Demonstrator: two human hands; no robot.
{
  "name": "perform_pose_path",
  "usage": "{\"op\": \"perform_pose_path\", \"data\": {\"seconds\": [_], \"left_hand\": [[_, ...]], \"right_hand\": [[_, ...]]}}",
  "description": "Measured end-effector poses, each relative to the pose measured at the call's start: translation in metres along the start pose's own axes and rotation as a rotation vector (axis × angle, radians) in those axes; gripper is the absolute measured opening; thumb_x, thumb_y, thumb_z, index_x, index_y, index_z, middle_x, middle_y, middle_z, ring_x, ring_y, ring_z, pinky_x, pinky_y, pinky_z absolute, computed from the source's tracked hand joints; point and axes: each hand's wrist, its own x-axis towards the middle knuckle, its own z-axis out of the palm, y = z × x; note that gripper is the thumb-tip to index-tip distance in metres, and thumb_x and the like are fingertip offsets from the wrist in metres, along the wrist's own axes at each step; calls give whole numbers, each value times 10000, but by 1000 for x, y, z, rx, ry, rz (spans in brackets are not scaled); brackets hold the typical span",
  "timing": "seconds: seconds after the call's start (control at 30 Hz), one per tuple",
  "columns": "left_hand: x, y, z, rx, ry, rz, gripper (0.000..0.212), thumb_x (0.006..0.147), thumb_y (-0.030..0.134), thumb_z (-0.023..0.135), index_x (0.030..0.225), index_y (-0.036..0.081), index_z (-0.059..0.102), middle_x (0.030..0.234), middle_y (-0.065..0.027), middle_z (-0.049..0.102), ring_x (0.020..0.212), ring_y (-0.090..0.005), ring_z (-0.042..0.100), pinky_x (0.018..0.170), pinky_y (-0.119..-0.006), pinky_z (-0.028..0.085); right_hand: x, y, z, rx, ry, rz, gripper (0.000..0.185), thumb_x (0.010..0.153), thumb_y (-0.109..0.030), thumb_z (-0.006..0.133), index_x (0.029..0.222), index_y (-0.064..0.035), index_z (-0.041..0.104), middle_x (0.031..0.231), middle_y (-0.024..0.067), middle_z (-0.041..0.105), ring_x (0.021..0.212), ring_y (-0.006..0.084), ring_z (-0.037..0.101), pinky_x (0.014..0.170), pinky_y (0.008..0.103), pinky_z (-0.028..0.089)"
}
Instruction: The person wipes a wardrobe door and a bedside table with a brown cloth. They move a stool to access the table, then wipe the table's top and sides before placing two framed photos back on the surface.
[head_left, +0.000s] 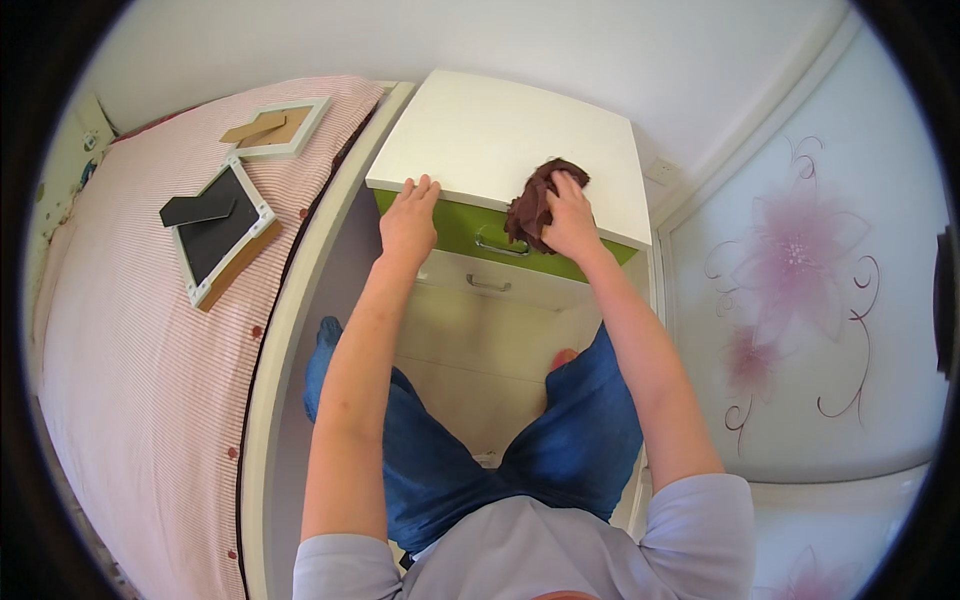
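Note:
A white-topped cabinet (487, 135) with a green drawer front (457, 229) stands before me. My right hand (568, 217) grips a crumpled dark brown cloth (532, 202) at the front edge of the top, part of it hanging over the green drawer. My left hand (411, 217) rests its fingertips on the front edge near the left corner and holds nothing. Between my hands a metal handle (501, 246) shows on the green drawer. Below is a white drawer (450, 274) with a second metal handle (489, 283).
On the left, a bed with a striped pink cover (150, 337) bears two picture frames lying face down, one with a black back (214, 225), one with a brown back (289, 124). A frosted panel with a flower pattern (795, 255) is at the right. A wall socket (661, 171) is behind.

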Motion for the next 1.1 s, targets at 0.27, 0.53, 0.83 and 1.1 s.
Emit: {"op": "perform_pose_path", "data": {"seconds": [0.27,0.53,0.83,1.1], "left_hand": [[9,2,-4,21,27,-5,438,773,-32,537,1183,111,591,1308,-48,575,1214,-265,539,859,-362,523],[7,0,-6,-17,58,25,468,740,-36,522,1171,129,605,1273,-46,596,1182,-240,559,803,-387,532],[6,-5,-11,-37,74,38,427,761,-39,533,1158,98,608,1270,-67,598,1188,-255,556,846,-382,527],[6,0,-7,-54,85,52,372,793,-23,533,1141,81,615,1272,-78,596,1191,-272,556,848,-367,534]], "right_hand": [[37,93,-2,-200,75,414,717,749,-539,647,1213,1,566,1353,251,432,1334,414,306,1074,571,256],[89,14,27,211,84,-25,369,661,-229,722,952,-34,607,1020,196,604,996,380,560,850,451,484],[49,-25,6,359,-18,-255,435,691,-132,624,1116,-50,579,1085,181,592,1048,361,550,914,426,463],[49,112,-28,52,-12,321,598,730,-175,629,1293,-53,470,1212,209,561,1155,372,501,988,432,427]]}}
